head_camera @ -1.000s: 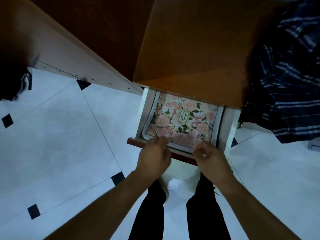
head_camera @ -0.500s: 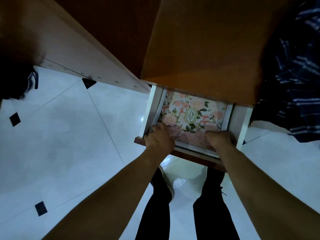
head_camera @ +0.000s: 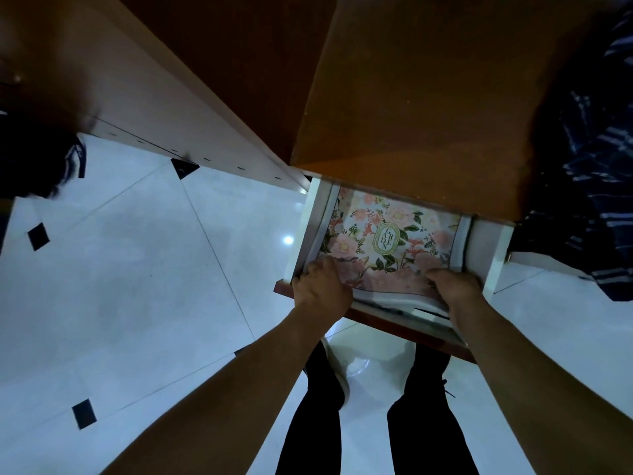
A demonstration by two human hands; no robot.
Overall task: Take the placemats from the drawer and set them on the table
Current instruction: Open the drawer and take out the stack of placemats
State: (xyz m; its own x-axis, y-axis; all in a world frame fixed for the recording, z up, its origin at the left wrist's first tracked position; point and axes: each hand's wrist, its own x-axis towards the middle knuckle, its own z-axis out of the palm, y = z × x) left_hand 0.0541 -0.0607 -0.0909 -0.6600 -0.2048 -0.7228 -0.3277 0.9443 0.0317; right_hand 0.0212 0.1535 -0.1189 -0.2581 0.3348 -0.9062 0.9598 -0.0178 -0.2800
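A stack of floral placemats (head_camera: pixel 383 234) with a green oval label lies in the open white drawer (head_camera: pixel 303 228) under the wooden tabletop (head_camera: pixel 428 108). My left hand (head_camera: pixel 320 286) grips the stack's near left corner. My right hand (head_camera: pixel 454 289) grips the near right corner. The near edge of the stack is lifted and bent upward over the drawer's dark red front (head_camera: pixel 404 332). The far part of the placemats is hidden under the tabletop.
White floor tiles (head_camera: pixel 137 286) with small black diamonds spread to the left. A dark striped cloth (head_camera: pixel 596 186) hangs at the right. My legs in dark trousers (head_camera: pixel 424 423) stand below the drawer. A brown and white furniture panel (head_camera: pixel 164 108) runs at upper left.
Both hands went from the drawer's front edge into the drawer and closed on the placemats' near corners. The near edge of the stack now lifts up.
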